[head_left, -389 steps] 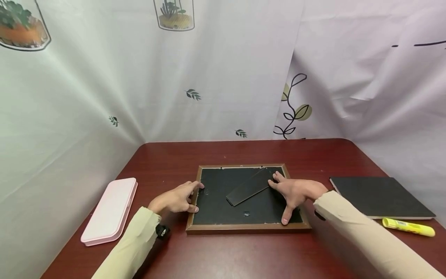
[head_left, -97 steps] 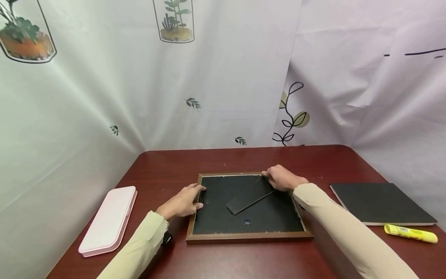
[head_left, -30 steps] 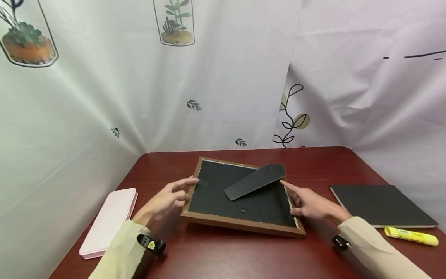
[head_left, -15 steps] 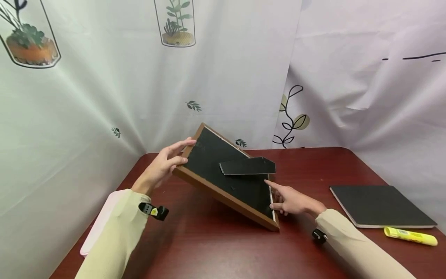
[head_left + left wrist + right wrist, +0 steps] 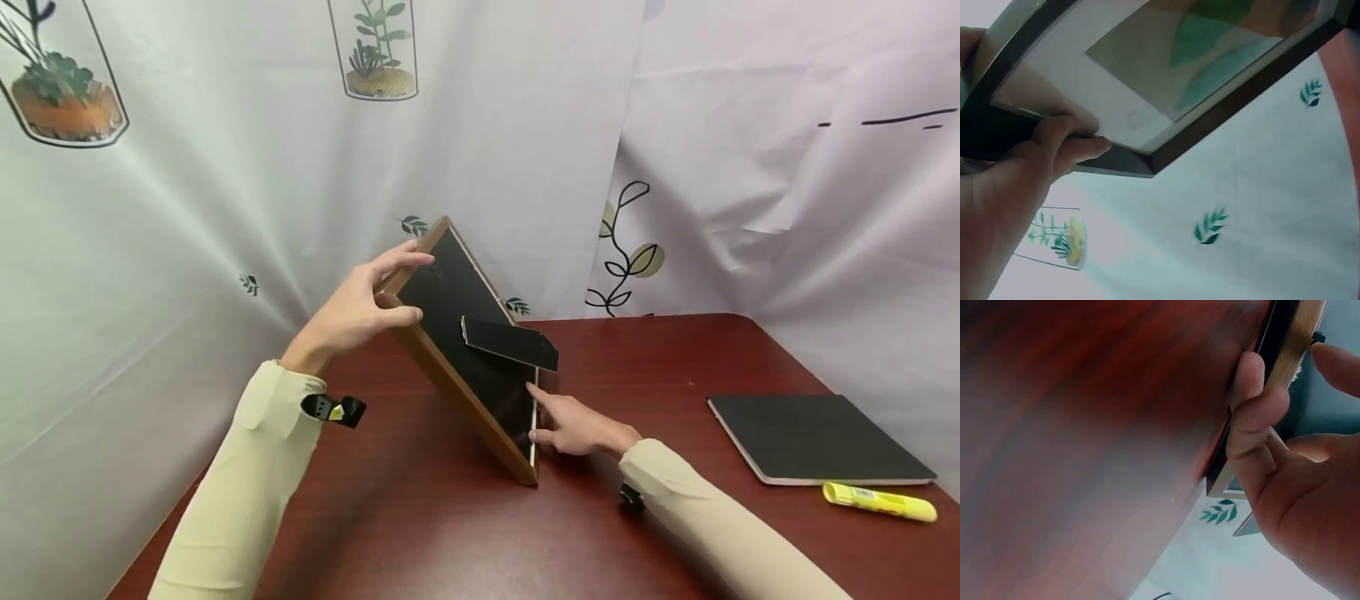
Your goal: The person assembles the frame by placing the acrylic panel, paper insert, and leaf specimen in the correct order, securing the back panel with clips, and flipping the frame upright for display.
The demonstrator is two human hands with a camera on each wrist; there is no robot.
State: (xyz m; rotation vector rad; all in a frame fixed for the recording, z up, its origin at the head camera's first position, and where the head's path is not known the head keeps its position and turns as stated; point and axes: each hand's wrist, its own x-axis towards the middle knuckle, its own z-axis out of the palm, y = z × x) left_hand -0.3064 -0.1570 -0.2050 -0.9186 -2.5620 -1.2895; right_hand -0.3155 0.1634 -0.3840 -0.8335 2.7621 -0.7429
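Note:
A picture frame (image 5: 487, 379) with a brown wooden border and black backing stands steeply tilted, its lower right edge down at the table. Its black easel leg (image 5: 513, 342) juts out from the backing. My left hand (image 5: 356, 308) grips the raised left side, thumb on the backing side. In the left wrist view, fingers of the left hand (image 5: 1022, 165) lie over the front, where a leaf print (image 5: 1210, 62) shows behind the pane. Low on the right side, my right hand (image 5: 581, 425) holds the edge. The right wrist view shows fingers (image 5: 1250, 422) curled around it.
A black notebook (image 5: 817, 437) lies at the right of the dark red table (image 5: 420, 533), with a yellow tube-shaped stick (image 5: 877, 502) by its near edge. My left sleeve (image 5: 240, 475) covers the pink case's spot. Behind hangs a pale printed cloth (image 5: 525, 150).
From lying flat, the picture frame has been tipped up by its left side, which has risen. The easel leg has swung out from the backing. My right hand has moved left and down the right edge.

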